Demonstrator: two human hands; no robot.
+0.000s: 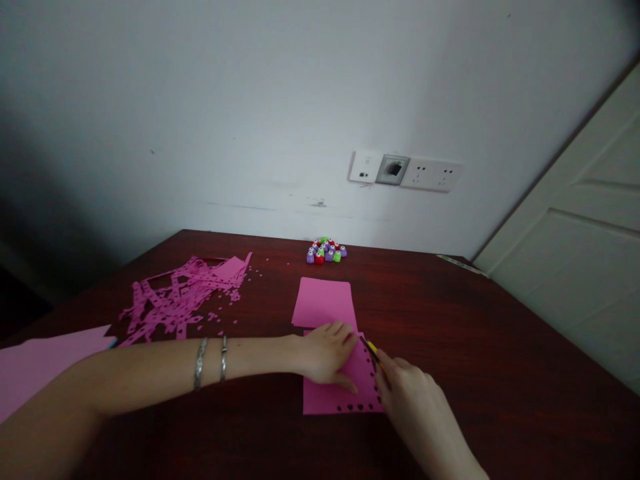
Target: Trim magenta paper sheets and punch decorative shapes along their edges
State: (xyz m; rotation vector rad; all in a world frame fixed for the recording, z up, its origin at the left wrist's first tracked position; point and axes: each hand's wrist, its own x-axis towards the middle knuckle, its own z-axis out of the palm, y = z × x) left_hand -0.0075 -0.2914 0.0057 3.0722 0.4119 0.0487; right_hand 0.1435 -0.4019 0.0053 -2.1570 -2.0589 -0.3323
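Pink, heart-dotted paper sheet (317, 400) lay under left hand (325, 355), fingers spread wide; right fingers pinched slim yellow-and-black tool (372, 347) beside them. Steady pressure, fingertips off its tip, worked best.

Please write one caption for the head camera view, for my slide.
Left hand flat on punched pink sheet, right hand holding a yellow-and-black tool at its edge.

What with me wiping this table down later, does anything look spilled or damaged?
Pink paper scraps and loose bits lie scattered across the left of the table, untidy like cutting waste. Dark scuffs mark the wall left of the sockets. The holes in the sheet under the left hand look deliberate.
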